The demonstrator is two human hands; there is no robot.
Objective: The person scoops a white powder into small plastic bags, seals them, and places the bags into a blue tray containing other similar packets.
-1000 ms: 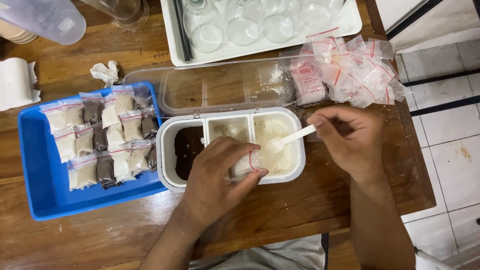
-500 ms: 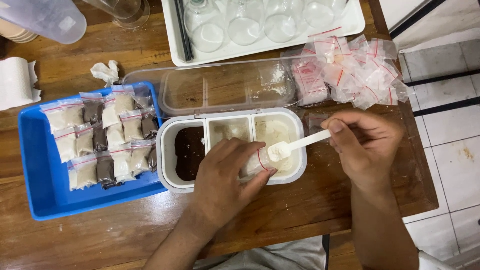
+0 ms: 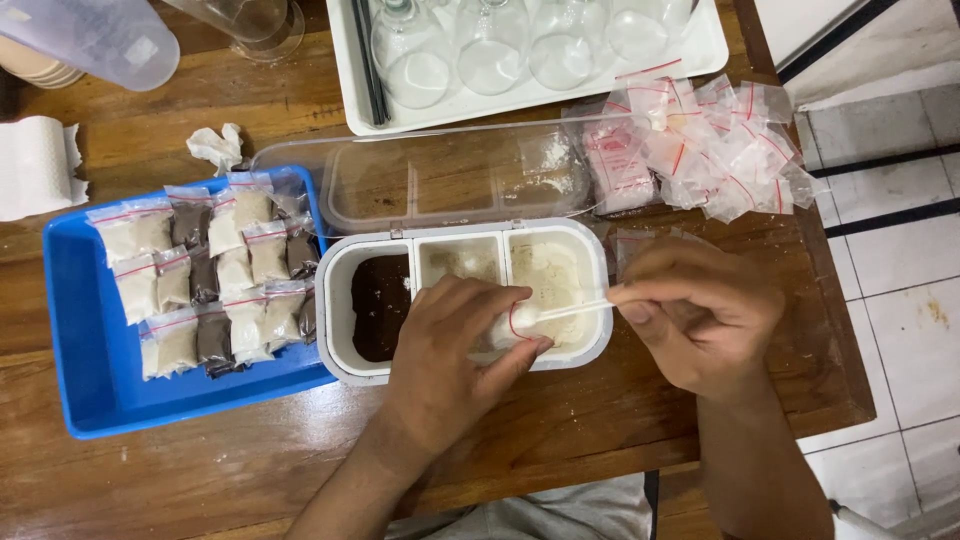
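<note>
Two hands meet over the white three-compartment box (image 3: pixel 340 300): the left hand (image 3: pixel 445 365) pinches a small clear bag (image 3: pixel 503 328), the right hand (image 3: pixel 700 320) grips a white spoon (image 3: pixel 560 312) lying level, bowl pointing left into the bag. Left of the box, filled sachets (image 3: pixel 205 275) fill a blue tray (image 3: pixel 90 390); red-striped empty bags (image 3: pixel 715 145) lie behind it.

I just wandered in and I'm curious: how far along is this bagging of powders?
Done: about a dozen filled little bags lie in the blue tray. In hand: the left hand holds a small bag over the white three-part container while the right hand tips a white spoon into it. Left: a heap of empty bags waits behind.
</note>
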